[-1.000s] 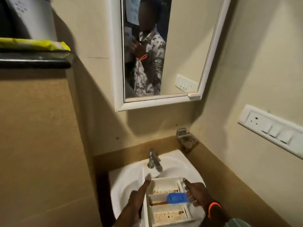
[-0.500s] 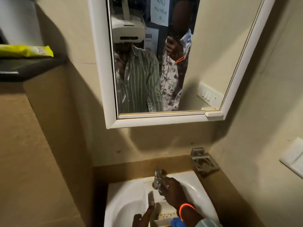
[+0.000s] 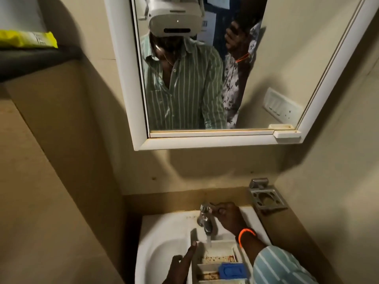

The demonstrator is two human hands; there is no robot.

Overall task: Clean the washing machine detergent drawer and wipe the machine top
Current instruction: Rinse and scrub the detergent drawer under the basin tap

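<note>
Over the white sink (image 3: 164, 240) the detergent drawer (image 3: 217, 261) lies propped across the basin, its far end just under the spout of the tap (image 3: 205, 219), where a thin stream of water is falling into the back compartment. The right hand (image 3: 226, 217) reaches past the tap with its grip closed on the tap handle. The left hand (image 3: 180, 265) rests along the drawer's left wall, one finger stretched out flat against it, the rest loosely apart, more steadying than gripping.

What worries me is how lightly that drawer is held. If the tap is opened further, the stream could hit the shallow compartments hard and spray brown residue over the sink rim and the striped sleeve (image 3: 281, 265) hanging right above it. The drawer also looks perched on the basin's curve rather than lying flat, so I'd judge it could tip or slide towards the bowl once water weighs one end down. The blue insert (image 3: 231, 270) sits loosely in the middle section by the look of it, and a strong rinse might float it out.

Much is cut off. The near end of the drawer runs out of the bottom of the view, so I cannot tell how it is supported there. The right wrist hides the drawer's right-hand corner. The sink drain is not visible, and neither the washing machine nor its top is anywhere in sight
</note>
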